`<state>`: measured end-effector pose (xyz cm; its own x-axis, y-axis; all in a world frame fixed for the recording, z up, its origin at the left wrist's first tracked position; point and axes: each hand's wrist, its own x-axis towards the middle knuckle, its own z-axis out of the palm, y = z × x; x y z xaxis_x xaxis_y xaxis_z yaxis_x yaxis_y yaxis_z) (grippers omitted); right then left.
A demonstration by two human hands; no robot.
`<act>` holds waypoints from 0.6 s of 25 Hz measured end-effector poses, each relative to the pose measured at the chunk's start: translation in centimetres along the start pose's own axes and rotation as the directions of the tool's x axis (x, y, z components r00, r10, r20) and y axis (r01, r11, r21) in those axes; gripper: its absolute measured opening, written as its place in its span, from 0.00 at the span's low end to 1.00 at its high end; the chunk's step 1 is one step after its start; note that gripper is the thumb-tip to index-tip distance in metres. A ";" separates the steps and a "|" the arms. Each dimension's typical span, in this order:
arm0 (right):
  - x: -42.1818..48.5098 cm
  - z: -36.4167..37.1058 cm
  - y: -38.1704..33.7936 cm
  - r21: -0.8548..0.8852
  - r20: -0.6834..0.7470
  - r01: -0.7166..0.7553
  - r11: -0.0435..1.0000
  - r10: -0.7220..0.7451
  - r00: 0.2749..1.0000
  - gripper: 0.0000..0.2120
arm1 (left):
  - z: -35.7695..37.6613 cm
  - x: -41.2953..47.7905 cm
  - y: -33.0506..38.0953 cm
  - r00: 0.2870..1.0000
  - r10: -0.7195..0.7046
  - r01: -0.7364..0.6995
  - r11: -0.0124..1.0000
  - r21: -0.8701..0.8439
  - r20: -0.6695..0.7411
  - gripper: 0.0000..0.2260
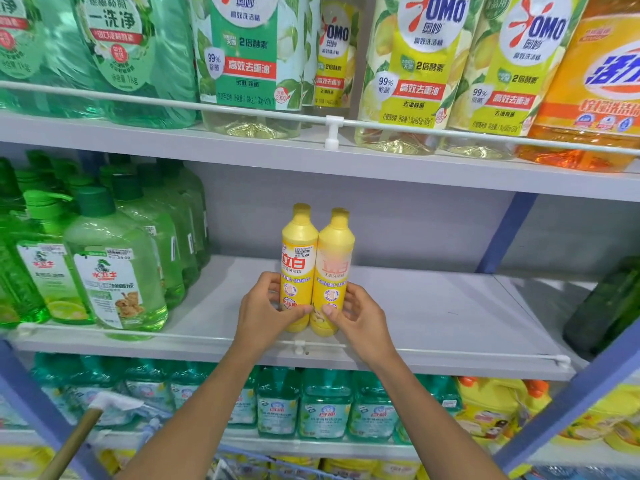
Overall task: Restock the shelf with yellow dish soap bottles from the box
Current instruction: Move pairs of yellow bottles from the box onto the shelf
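Observation:
Two yellow dish soap bottles stand upright side by side over the front of the middle shelf. My left hand grips the lower part of the left bottle. My right hand grips the lower part of the right bottle. The bottles touch each other, labels facing me. Their bases sit just behind the shelf's white front rail; whether they rest on the shelf I cannot tell. The box is out of view.
Green detergent bottles fill the left of the middle shelf. A dark green bottle stands at the far right. Large OMO bottles line the shelf above; teal bottles the one below. A wooden handle rises at lower left.

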<state>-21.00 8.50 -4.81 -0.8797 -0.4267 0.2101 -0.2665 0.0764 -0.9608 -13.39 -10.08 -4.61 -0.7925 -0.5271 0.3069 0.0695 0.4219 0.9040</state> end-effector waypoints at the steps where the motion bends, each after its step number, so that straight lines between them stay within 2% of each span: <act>1: 0.0 0.0 0.0 -0.005 0.000 -0.004 1.000 0.004 1.000 0.25 | -0.3 0.0 -0.3 0.999 -0.013 0.014 0.999 -0.032 0.034 0.28; 5: 0.3 0.3 0.3 -0.032 -0.004 -0.017 0.999 0.017 1.000 0.26 | -1.3 0.7 -1.2 0.983 -0.046 0.059 0.996 -0.067 0.176 0.25; 15: 4.4 0.9 0.5 -0.089 -0.049 -0.029 0.996 0.025 0.998 0.25 | 0.9 3.8 0.0 0.989 -0.139 0.135 0.987 0.091 0.043 0.25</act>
<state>-24.63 5.84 -4.58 -0.9043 -0.3800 0.1944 -0.2743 0.1684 -0.9468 -16.99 -11.39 -3.67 -0.8196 -0.5485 0.1654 -0.0930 0.4123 0.9063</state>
